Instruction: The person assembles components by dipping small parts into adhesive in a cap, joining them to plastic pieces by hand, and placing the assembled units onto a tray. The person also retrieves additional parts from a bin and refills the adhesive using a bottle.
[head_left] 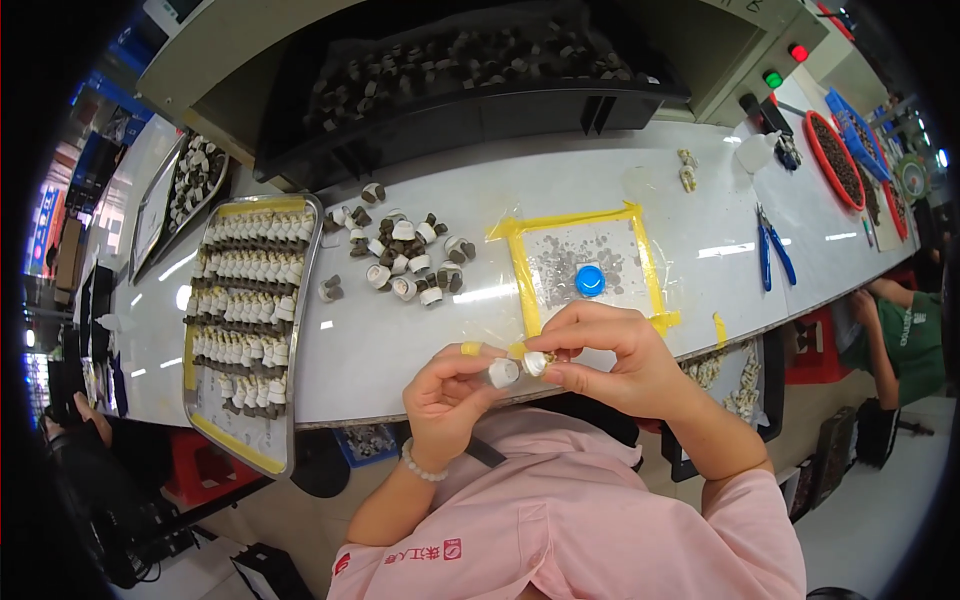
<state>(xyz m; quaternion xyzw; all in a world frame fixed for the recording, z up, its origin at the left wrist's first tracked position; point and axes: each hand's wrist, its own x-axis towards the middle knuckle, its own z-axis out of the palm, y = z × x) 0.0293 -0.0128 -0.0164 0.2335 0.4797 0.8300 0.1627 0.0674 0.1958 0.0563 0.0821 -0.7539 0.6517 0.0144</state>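
My left hand (442, 398) pinches a small white figurine part (503, 374) between thumb and fingers. My right hand (612, 362) grips another small white part with gold on it (536, 364). The two parts are close together above the table's front edge; whether they touch I cannot tell. Just beyond my hands, a blue cap (590, 281) sits on a spotted clear sheet (625, 262) edged with yellow tape. Left of it lies a loose heap of white-and-dark parts (402, 262). Further left, a metal tray (245, 455) carries rows of assembled figurines (245, 308).
A black bin (480, 125) full of parts stands at the back. Blue-handled pliers (768, 250), a white bottle (756, 153), a small gold-white figurine (687, 171) and a red basket (833, 160) are to the right. Below the table edge, a dark tray (770, 385) holds pale pieces. Co-workers sit at both sides.
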